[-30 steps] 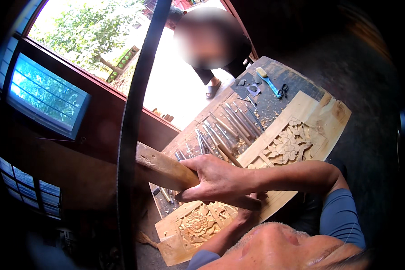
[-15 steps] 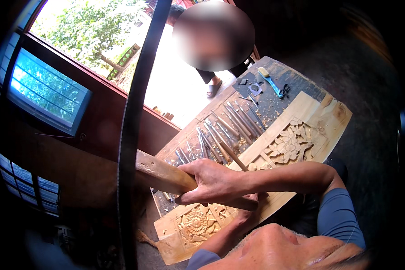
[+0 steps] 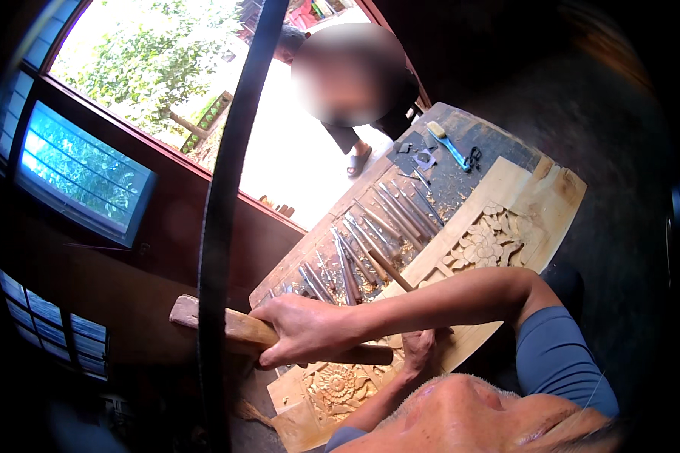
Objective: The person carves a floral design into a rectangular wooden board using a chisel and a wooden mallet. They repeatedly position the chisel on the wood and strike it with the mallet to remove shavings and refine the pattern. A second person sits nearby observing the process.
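Note:
My right hand (image 3: 304,330) grips a thick wooden mallet (image 3: 238,328) that slants across the lower middle, partly hidden behind the black vertical strap. Beneath and to the right, my left hand (image 3: 419,349) is curled closed on the long carved wooden panel (image 3: 544,223); what it holds is mostly hidden by my right arm. A wooden shaft (image 3: 391,272) rises from behind that forearm. The panel shows flower reliefs at both visible sections. A row of chisels and gouges (image 3: 389,219) lies among shavings on the worn bench (image 3: 446,113), just beyond my hands.
A blue-handled brush (image 3: 449,147) and small dark scraps lie at the bench's far end. Another person (image 3: 340,136), in dark clothes and sandals, is in the bright doorway. An open window pane (image 3: 83,174) is at left; a black strap (image 3: 223,189) crosses the view.
My right hand and the mallet have moved left and slightly down, so the mallet's end now shows left of the strap. The other person's foot appears slightly lower in the view.

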Tool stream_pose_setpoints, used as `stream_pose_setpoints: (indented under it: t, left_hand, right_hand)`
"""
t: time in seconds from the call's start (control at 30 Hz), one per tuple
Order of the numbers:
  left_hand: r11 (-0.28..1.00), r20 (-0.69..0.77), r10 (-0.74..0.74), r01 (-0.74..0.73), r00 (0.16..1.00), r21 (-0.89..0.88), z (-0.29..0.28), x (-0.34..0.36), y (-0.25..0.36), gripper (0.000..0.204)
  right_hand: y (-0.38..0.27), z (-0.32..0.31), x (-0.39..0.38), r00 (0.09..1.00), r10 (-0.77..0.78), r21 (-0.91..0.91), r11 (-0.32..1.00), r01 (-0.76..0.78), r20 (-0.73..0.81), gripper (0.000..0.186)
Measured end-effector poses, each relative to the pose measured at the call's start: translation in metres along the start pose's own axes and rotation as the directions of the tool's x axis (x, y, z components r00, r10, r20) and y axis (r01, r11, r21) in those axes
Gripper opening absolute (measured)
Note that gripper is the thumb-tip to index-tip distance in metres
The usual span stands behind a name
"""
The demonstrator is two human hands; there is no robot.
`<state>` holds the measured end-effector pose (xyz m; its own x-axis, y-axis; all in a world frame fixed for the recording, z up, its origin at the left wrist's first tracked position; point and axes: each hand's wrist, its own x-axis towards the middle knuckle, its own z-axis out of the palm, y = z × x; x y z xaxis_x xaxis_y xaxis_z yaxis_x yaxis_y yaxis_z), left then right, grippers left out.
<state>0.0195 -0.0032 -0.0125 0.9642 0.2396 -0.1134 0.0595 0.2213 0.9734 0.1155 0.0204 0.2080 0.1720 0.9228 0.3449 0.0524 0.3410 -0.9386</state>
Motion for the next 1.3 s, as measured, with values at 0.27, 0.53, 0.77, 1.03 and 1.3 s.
stream_pose_setpoints:
  t: [0.27,0.53,0.77,1.03,1.3]
  left_hand:
    - [1.000,0.009,0.016,-0.016,1.000,0.000,0.001,0.003,0.000,0.018]
    - [1.000,0.023,0.011,-0.011,1.000,0.011,0.002,0.001,-0.003,0.018]
    - [1.000,0.014,0.011,-0.011,1.000,0.010,-0.001,0.002,-0.001,0.019]
    - [1.000,0.021,0.022,-0.022,1.000,0.012,-0.001,0.003,0.001,0.020]
    - [0.998,0.031,0.049,-0.050,0.998,0.025,-0.004,0.005,-0.004,0.021]
  right_hand:
    - [0.007,-0.005,-0.015,0.995,0.093,-0.002,0.996,-0.093,-0.035,0.040]
    - [0.008,-0.010,-0.019,0.994,0.103,-0.038,0.994,-0.104,-0.028,0.043]
    - [0.013,-0.006,-0.019,0.987,0.158,-0.007,0.987,-0.158,-0.026,0.042]
    - [0.011,-0.006,-0.009,0.993,0.121,0.013,0.993,-0.121,-0.007,0.048]
    - [0.028,-0.037,-0.125,0.959,0.259,-0.125,0.954,-0.272,-0.112,0.057]
